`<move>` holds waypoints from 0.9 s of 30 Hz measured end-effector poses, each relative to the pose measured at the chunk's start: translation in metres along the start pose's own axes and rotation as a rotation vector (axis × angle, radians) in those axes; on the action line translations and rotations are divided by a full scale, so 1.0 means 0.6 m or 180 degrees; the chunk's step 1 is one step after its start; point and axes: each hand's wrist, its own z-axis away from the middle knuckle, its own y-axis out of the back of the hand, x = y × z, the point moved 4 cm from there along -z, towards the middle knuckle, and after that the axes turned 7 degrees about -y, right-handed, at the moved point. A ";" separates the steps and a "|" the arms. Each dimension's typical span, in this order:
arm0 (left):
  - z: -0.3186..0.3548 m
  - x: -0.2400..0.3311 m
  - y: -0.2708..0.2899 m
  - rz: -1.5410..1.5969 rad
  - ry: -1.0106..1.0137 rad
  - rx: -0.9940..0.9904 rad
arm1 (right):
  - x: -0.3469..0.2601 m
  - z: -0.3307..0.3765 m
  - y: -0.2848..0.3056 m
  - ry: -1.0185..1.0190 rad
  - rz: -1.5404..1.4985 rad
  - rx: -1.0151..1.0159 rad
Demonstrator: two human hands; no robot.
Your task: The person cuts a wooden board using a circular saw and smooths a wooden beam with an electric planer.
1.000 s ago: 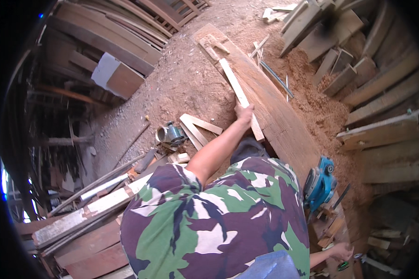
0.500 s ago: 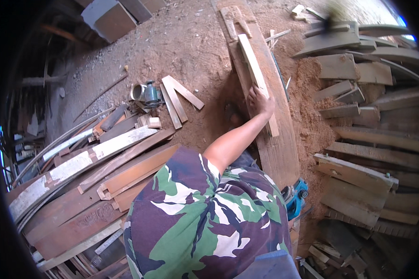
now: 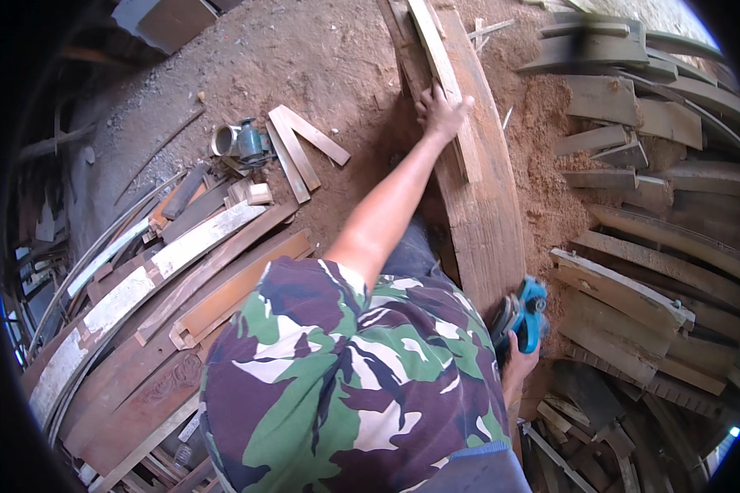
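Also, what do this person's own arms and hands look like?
The left hand and right hand wear no gloves. A short camouflage sleeve in green, dark purple-brown and off-white leaves the left forearm bare, without watch or bracelet. Most of the right arm is hidden.

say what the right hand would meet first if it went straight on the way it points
Most likely the blue power planer: its handle lies right at the fingers of the right hand, though exact contact and depth are unclear.
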 end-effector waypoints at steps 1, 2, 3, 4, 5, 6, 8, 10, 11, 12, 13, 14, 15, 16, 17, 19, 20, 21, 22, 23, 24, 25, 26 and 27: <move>-0.010 -0.014 0.017 0.0085 -0.0039 -0.0066 | -0.042 -0.013 -0.009 -0.0114 -0.0131 -0.0215; -0.017 -0.026 0.031 0.0159 -0.0106 -0.0051 | -0.088 -0.025 -0.018 -0.0227 -0.0259 -0.0428; -0.036 -0.057 0.054 0.0385 -0.0235 0.0087 | -0.128 -0.040 -0.036 -0.0308 -0.0384 -0.0696; -0.055 -0.084 0.066 0.0610 -0.0393 0.0185 | -0.147 -0.056 -0.062 0.0026 -0.0458 -0.0799; -0.042 -0.067 0.080 0.0128 -0.0273 0.0121 | -0.157 -0.073 -0.087 0.0303 -0.0510 -0.0825; -0.058 -0.100 0.105 0.0705 -0.0703 0.0404 | -0.203 -0.088 -0.112 0.0481 -0.0460 -0.0974; -0.070 -0.167 0.153 0.0463 -0.0595 0.0524 | -0.302 -0.100 -0.154 0.0755 -0.0209 -0.1111; -0.040 -0.181 0.208 -0.0106 -0.0248 0.0254 | -0.379 -0.113 -0.187 0.0987 0.0129 -0.0984; -0.021 -0.222 0.247 -0.0530 -0.0188 0.0364 | -0.412 -0.117 -0.202 0.0937 0.0178 -0.1023; 0.002 -0.285 0.281 -0.0966 -0.0105 0.0476 | -0.443 -0.120 -0.219 0.0887 0.0227 -0.1080; 0.026 -0.342 0.316 -0.1656 -0.0059 0.0139 | -0.464 -0.124 -0.235 0.0800 0.0285 -0.1117; 0.066 -0.400 0.349 -0.1788 0.0095 0.0108 | -0.486 -0.127 -0.251 0.0938 0.0272 -0.1150; 0.109 -0.411 0.381 -0.1738 0.0414 -0.0179 | -0.502 -0.133 -0.270 0.1062 0.0287 -0.1136; 0.164 -0.495 0.432 -0.2030 0.0737 -0.0203 | -0.533 -0.138 -0.285 0.1239 0.0247 -0.1224; 0.213 -0.512 0.453 -0.2016 0.1333 -0.0446 | -0.551 -0.156 -0.311 0.1307 0.0164 -0.1244; 0.278 -0.528 0.493 -0.2401 0.2123 -0.0568 | -0.600 -0.196 -0.366 0.1345 -0.0017 -0.1293; 0.299 -0.542 0.508 -0.2321 0.2344 -0.0594 | -0.639 -0.213 -0.400 0.1485 0.0026 -0.1237; 0.314 -0.557 0.523 -0.2228 0.2553 -0.0597 | -0.695 -0.236 -0.440 0.1649 0.0055 -0.1176; 0.320 -0.570 0.535 -0.2145 0.2744 -0.0604 | -0.756 -0.267 -0.475 0.2004 -0.0024 -0.1081; 0.317 -0.585 0.547 -0.2131 0.2498 -0.0627 | -0.835 -0.280 -0.500 0.2106 0.0003 -0.1084; 0.291 -0.598 0.555 -0.2128 0.2204 -0.0659 | -0.888 -0.325 -0.537 0.1988 0.0035 -0.1100; 0.263 -0.602 0.553 -0.2111 0.1900 -0.0690 | -0.942 -0.365 -0.576 0.2016 0.0154 -0.0987; 0.232 -0.587 0.537 -0.2051 0.1722 -0.0579 | -0.971 -0.394 -0.600 0.2048 0.0295 -0.0846; 0.201 -0.558 0.519 -0.1981 0.1573 -0.0458 | -0.970 -0.403 -0.610 0.2129 0.0328 -0.0777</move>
